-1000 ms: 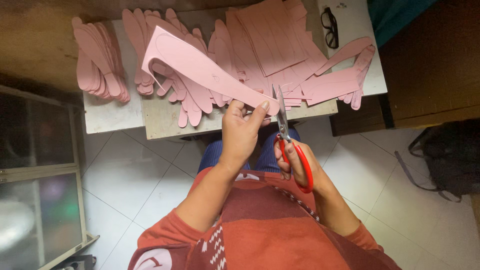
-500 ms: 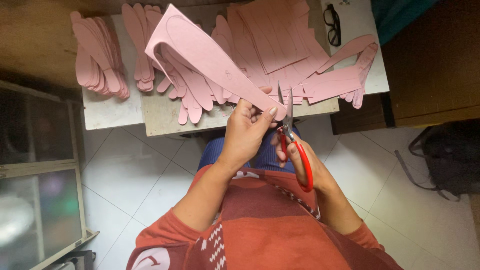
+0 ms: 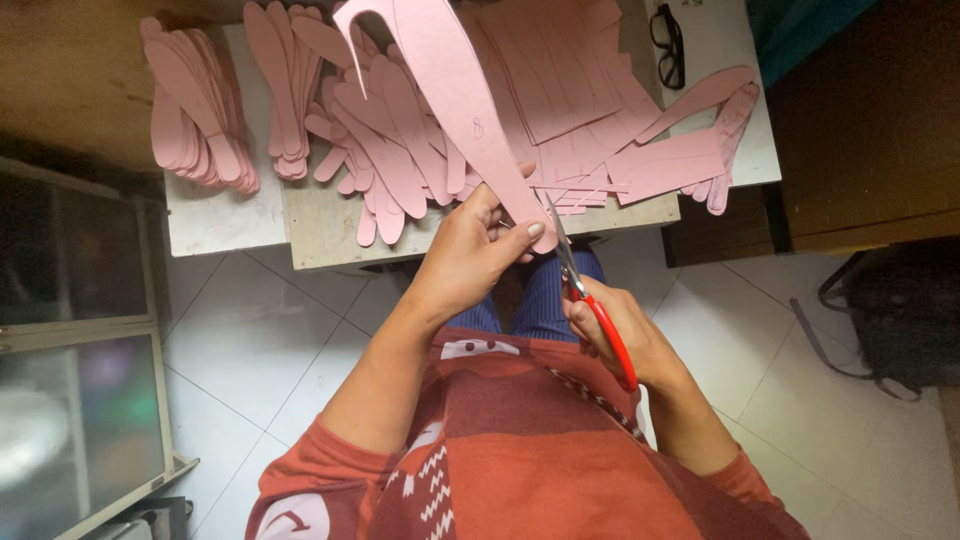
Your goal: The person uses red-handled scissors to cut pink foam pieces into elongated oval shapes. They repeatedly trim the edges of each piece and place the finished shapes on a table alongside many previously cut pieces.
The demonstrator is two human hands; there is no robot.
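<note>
My left hand (image 3: pixel 475 250) pinches the lower end of a long pink card strip (image 3: pixel 440 90) that rises up and away over the table, with a curved hook shape at its top. My right hand (image 3: pixel 620 335) grips red-handled scissors (image 3: pixel 590 300), whose blades point up at the strip's lower edge beside my left thumb. Both hands hover above my lap, just in front of the table edge.
A low table (image 3: pixel 320 235) carries piles of pink cut shapes (image 3: pixel 195 115), flat pink sheets (image 3: pixel 570 90) and black glasses (image 3: pixel 668 45). A glass-fronted cabinet (image 3: pixel 80 340) stands at left, a dark bag (image 3: pixel 895 310) on the tiled floor at right.
The pink strip has swung from lying leftward to pointing more upright, and its top now shows a cut hook. The scissors stay at its lower edge.
</note>
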